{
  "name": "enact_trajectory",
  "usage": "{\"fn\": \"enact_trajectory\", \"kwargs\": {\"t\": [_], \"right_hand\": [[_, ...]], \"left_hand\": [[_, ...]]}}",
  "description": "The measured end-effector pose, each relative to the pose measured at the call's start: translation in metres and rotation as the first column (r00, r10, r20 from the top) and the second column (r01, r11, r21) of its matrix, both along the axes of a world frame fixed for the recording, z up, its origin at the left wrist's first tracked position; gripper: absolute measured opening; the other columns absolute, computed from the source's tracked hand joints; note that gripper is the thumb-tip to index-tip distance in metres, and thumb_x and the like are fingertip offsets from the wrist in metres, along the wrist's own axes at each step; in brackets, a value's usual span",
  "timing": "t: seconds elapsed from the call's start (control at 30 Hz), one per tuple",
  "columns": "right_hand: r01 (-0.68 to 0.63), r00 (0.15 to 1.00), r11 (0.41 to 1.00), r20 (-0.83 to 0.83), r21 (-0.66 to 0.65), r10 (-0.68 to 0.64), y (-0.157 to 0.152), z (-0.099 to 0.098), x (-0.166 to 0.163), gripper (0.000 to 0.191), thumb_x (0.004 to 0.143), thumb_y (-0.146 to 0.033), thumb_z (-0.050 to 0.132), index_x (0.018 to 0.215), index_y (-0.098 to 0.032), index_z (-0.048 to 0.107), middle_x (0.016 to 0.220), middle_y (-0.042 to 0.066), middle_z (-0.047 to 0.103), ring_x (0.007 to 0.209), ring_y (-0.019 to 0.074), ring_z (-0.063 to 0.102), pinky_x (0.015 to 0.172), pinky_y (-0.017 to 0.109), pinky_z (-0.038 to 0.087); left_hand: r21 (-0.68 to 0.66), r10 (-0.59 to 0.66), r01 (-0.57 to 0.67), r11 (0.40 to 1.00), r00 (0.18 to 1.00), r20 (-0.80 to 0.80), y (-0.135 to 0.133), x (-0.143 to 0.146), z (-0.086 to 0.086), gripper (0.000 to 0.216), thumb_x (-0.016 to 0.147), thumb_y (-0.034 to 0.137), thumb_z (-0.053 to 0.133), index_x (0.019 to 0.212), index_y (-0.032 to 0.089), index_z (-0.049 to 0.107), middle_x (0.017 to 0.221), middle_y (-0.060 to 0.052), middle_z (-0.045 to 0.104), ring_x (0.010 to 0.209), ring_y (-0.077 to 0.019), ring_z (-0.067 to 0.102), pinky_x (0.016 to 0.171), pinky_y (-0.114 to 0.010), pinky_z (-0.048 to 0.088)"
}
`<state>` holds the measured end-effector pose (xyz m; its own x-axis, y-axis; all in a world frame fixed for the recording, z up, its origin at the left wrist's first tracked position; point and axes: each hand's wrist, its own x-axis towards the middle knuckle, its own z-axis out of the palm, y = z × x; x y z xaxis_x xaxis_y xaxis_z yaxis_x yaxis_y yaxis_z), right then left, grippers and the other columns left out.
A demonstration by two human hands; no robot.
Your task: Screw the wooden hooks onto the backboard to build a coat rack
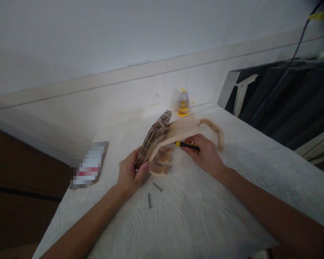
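Note:
My left hand [131, 171] is closed around the lower end of a bark-covered wood piece [153, 138]. That piece rests against a pale wooden frame [180, 131] with curved, angled legs, which is tilted above the table. In my right hand [205, 151] is a screwdriver [189, 145] with a yellow and black handle. Its tip points left toward the underside of the frame, near the bark piece; the exact contact is hidden. Two loose screws, one screw [158, 187] and another screw [149, 200], lie on the cloth below my left hand.
A white textured cloth [178, 223] covers the table. At the left edge lies a phone [90, 165], its screen blurred out. A small clear container with a yellow base [183, 104] stands by the wall. Dark panels with a pale bracket [241, 95] are at right.

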<state>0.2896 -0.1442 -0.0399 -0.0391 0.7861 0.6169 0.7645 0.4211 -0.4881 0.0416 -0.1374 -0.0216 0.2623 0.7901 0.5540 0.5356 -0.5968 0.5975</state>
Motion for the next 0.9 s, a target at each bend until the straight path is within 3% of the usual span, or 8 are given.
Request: {"fn": "enact_trajectory", "kwargs": {"t": [0.2, 0.33, 0.5, 0.67, 0.77, 0.9], "right_hand": [[-0.051, 0.997, 0.995, 0.061, 0.089, 0.045, -0.007, 0.006, -0.004, 0.02, 0.088, -0.031, 0.053, 0.091, -0.017, 0.066, 0.084, 0.006, 0.066, 0.076, 0.0178, 0.063, 0.069, 0.031, 0.051], [-0.045, 0.995, 0.999, 0.087, 0.025, 0.043, -0.012, 0.011, -0.011, 0.022, 0.089, -0.032, 0.051, 0.097, -0.017, 0.064, 0.086, 0.007, 0.07, 0.076, 0.0189, 0.066, 0.067, 0.03, 0.05], [-0.035, 0.995, 0.995, 0.085, -0.092, 0.043, -0.016, 0.015, -0.017, 0.018, 0.092, -0.03, 0.045, 0.087, -0.017, 0.057, 0.077, 0.006, 0.068, 0.067, 0.0184, 0.064, 0.059, 0.029, 0.047], [-0.016, 0.994, 1.0, 0.109, -0.021, 0.018, -0.015, 0.011, -0.018, 0.01, 0.081, -0.023, 0.056, 0.085, -0.017, 0.05, 0.075, 0.006, 0.065, 0.064, 0.019, 0.063, 0.055, 0.028, 0.046], [-0.033, 0.985, 0.999, 0.17, 0.02, 0.029, -0.014, 0.011, -0.016, 0.002, 0.084, -0.018, 0.05, 0.084, -0.016, 0.051, 0.073, 0.006, 0.063, 0.06, 0.0189, 0.061, 0.052, 0.028, 0.045], [-0.041, 0.975, 0.995, 0.223, 0.094, 0.019, -0.015, 0.013, -0.013, 0.009, 0.088, -0.022, 0.05, 0.087, -0.015, 0.055, 0.078, 0.007, 0.065, 0.066, 0.0199, 0.063, 0.057, 0.029, 0.047]], "left_hand": [[0.174, 0.099, -0.124, 0.977, 0.984, 0.147, -0.004, 0.001, -0.004, 0.027, 0.08, 0.039, 0.049, 0.063, 0.019, 0.055, 0.047, 0.004, 0.042, 0.043, -0.0099, 0.036, 0.043, -0.023, 0.031], [0.208, 0.218, -0.276, 0.938, 0.94, 0.262, -0.005, 0.003, -0.005, 0.039, 0.081, 0.039, 0.047, 0.049, 0.02, 0.037, 0.044, 0.005, 0.027, 0.042, -0.009, 0.026, 0.04, -0.024, 0.022], [0.244, 0.185, -0.243, 0.939, 0.953, 0.238, -0.003, 0.002, -0.006, 0.037, 0.084, 0.038, 0.045, 0.053, 0.019, 0.039, 0.045, 0.005, 0.029, 0.043, -0.0086, 0.028, 0.042, -0.024, 0.023], [0.361, 0.134, -0.2, 0.911, 0.97, 0.201, -0.002, 0.002, -0.006, 0.035, 0.086, 0.033, 0.043, 0.054, 0.019, 0.039, 0.045, 0.005, 0.033, 0.041, -0.0085, 0.029, 0.04, -0.025, 0.02], [0.39, 0.147, -0.228, 0.892, 0.963, 0.227, -0.001, 0.004, -0.004, 0.035, 0.087, 0.03, 0.041, 0.054, 0.019, 0.038, 0.044, 0.005, 0.036, 0.041, -0.0084, 0.031, 0.041, -0.024, 0.021], [0.383, 0.172, -0.263, 0.886, 0.952, 0.254, -0.002, 0.007, -0.002, 0.036, 0.088, 0.031, 0.04, 0.053, 0.019, 0.038, 0.044, 0.005, 0.038, 0.041, -0.0086, 0.033, 0.042, -0.024, 0.023]]}}
